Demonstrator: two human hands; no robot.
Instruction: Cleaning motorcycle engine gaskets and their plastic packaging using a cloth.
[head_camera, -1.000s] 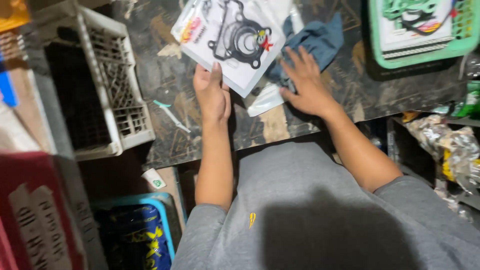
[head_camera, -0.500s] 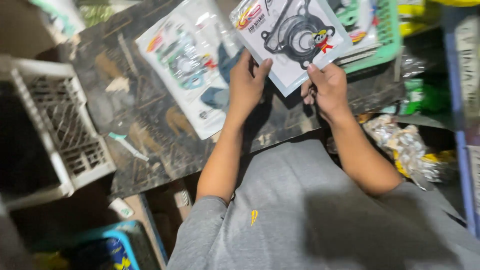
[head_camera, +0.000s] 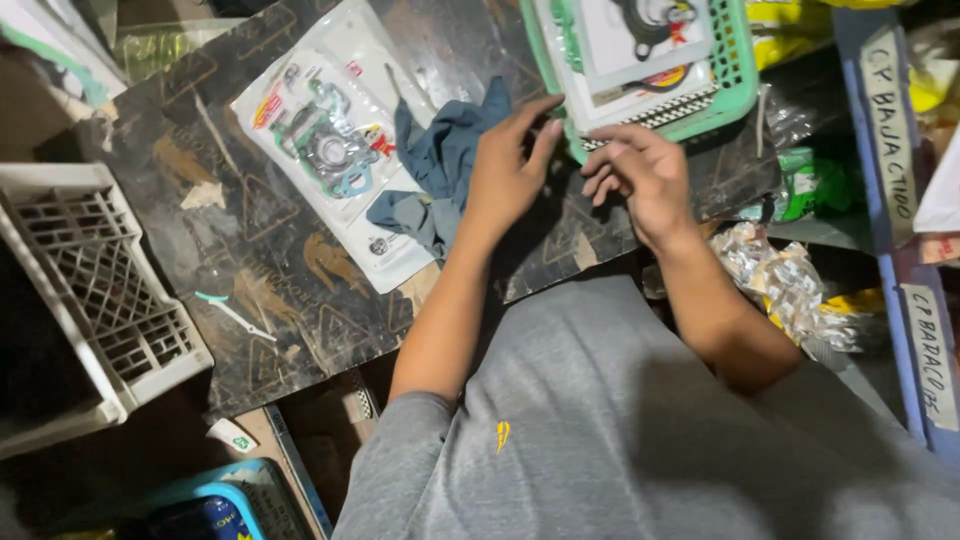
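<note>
Both our hands sit at the near corner of the green basket (head_camera: 745, 95) on the table (head_camera: 290, 300): left hand (head_camera: 505, 175) loosely spread, right hand (head_camera: 640, 180) curled, neither clamped. We steady the rim and keep the packets flat.

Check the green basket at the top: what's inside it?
The green basket holds flat packets with gasket pictures, stacked. Only the top card and a checkered edge below show; how many lie beneath is covered. The left hand and right hand are at its near rim.
</note>
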